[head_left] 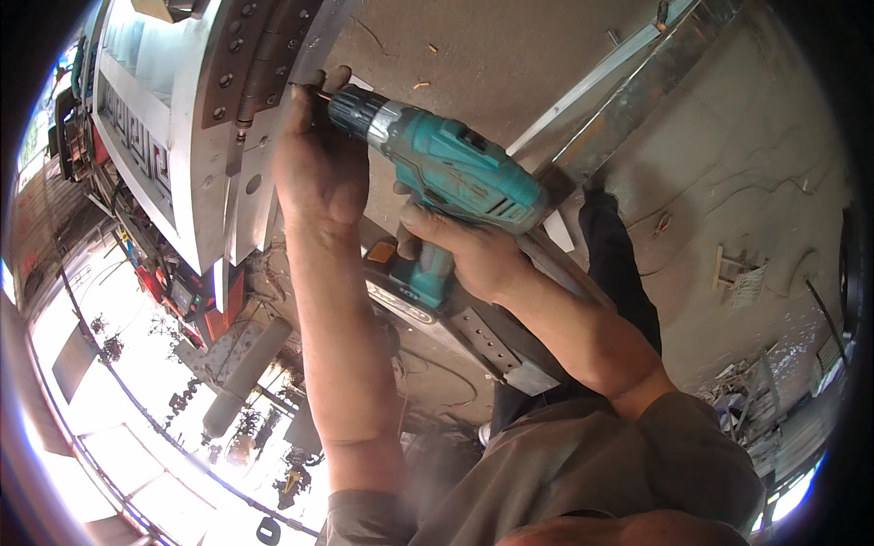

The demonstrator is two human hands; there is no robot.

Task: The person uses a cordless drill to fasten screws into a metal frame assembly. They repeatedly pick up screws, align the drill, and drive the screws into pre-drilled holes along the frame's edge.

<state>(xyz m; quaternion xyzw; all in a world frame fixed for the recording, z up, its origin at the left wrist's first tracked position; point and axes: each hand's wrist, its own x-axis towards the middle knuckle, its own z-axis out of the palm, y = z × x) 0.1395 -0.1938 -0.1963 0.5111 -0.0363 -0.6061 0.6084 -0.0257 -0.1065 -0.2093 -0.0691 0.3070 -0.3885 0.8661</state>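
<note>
A teal and black cordless drill (469, 168) lies almost level, its black chuck (355, 111) toward the metal piece at the upper left. My right hand (464, 250) is wrapped round the drill's handle, above the battery. Just ahead of the chuck, my left hand (320, 168) has its fingers curled about the thin drill bit (324, 95). Its fingertips partly hide the bit, and I cannot tell whether the tip touches anything. Beside the left hand stands a pale metal frame (187, 114) with a brown steel hinge (259, 64) full of round holes.
Under the drill runs a metal bar (478, 337) with a row of holes. A long steel beam (628, 100) crosses the floor at the upper right. Wire and scraps, among them a small wire piece (748, 284), lie on the right. A grey cylinder (241, 382) is at lower left.
</note>
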